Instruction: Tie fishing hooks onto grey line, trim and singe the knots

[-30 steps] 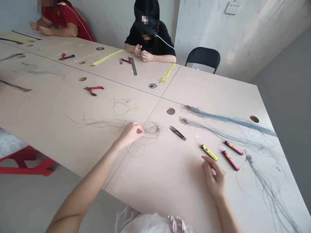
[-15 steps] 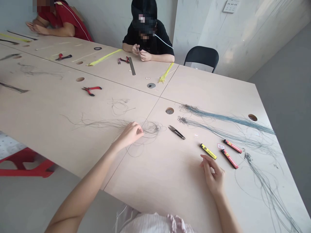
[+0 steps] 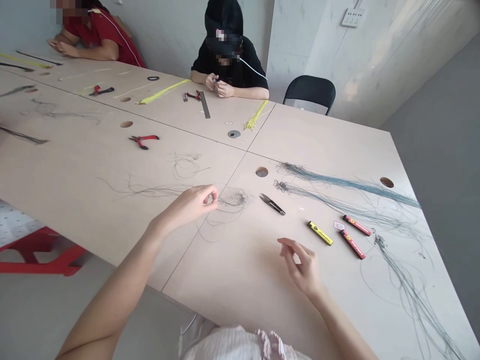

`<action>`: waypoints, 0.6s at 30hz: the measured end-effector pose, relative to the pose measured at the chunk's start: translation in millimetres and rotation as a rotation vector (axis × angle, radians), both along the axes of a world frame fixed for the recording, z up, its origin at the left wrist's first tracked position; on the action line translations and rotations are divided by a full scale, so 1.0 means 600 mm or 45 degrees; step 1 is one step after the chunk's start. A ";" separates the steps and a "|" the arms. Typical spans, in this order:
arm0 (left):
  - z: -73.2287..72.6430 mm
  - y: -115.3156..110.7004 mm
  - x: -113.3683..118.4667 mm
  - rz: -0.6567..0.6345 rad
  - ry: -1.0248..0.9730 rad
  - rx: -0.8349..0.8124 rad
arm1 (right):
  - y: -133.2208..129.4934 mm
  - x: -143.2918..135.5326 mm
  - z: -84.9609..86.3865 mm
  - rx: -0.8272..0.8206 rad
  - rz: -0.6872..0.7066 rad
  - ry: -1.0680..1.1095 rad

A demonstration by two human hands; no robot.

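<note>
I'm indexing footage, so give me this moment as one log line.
left hand: pinched at loose strands, hold unclear | right hand: loosely curled, nothing visibly held | snips: on table | lighters: three, right of snips

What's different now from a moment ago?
The right hand moved left, away from the yellow lighter. The left hand shifted slightly left beside the tangled strands; whether it grips one is unclear. The yellow lighter, black snips and red-handled pliers stayed put.

On the beige bench point(image 3: 232, 270), grey strands point(image 3: 240, 199) lie at the dial's centre, a blue bundle point(image 3: 356, 187) at three o'clock. At four are a yellow-and-black lighter point(image 3: 320, 233) and red-and-black lighters point(image 3: 352, 244); at nine, dotted white cloth point(image 3: 13, 220).
</note>
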State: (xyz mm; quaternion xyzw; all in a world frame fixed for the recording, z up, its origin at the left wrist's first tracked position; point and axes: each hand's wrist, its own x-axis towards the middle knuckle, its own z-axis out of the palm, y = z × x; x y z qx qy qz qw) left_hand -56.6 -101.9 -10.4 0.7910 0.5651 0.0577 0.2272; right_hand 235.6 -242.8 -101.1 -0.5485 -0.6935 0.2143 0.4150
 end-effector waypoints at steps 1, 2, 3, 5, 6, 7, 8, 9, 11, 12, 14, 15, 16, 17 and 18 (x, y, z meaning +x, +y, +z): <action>0.004 -0.002 0.002 0.000 -0.001 0.021 | 0.012 -0.015 0.009 -0.014 0.054 -0.019; 0.008 -0.004 0.004 -0.002 -0.002 0.035 | 0.027 -0.030 0.018 -0.044 0.102 -0.045; 0.011 -0.006 0.006 -0.007 -0.004 0.044 | 0.044 -0.047 0.027 -0.077 0.138 -0.074; 0.015 -0.009 0.010 -0.026 -0.012 0.069 | 0.083 -0.082 0.045 -0.149 0.161 -0.136; 0.016 -0.011 0.012 -0.036 -0.019 0.088 | 0.104 -0.100 0.054 -0.182 0.159 -0.167; 0.017 -0.012 0.012 -0.047 -0.027 0.110 | 0.123 -0.118 0.061 -0.218 0.157 -0.198; 0.018 -0.013 0.012 -0.057 -0.031 0.134 | 0.142 -0.134 0.068 -0.249 0.159 -0.220; 0.018 -0.013 0.011 -0.067 -0.032 0.158 | 0.158 -0.149 0.073 -0.273 0.171 -0.231; 0.019 -0.013 0.007 -0.087 -0.019 0.194 | 0.182 -0.171 0.080 -0.290 0.190 -0.227; 0.019 -0.013 0.004 -0.094 -0.008 0.205 | 0.189 -0.178 0.082 -0.288 0.199 -0.217; 0.020 -0.013 -0.001 -0.100 0.009 0.213 | 0.199 -0.186 0.084 -0.277 0.204 -0.197; 0.020 -0.013 -0.004 -0.098 0.014 0.214 | 0.201 -0.187 0.084 -0.274 0.204 -0.191; 0.020 -0.014 -0.006 -0.095 0.019 0.216 | 0.203 -0.187 0.083 -0.273 0.201 -0.187; 0.020 -0.014 -0.007 -0.095 0.023 0.219 | 0.204 -0.186 0.083 -0.273 0.195 -0.185; 0.020 -0.014 -0.008 -0.099 0.027 0.223 | 0.205 -0.186 0.082 -0.274 0.188 -0.183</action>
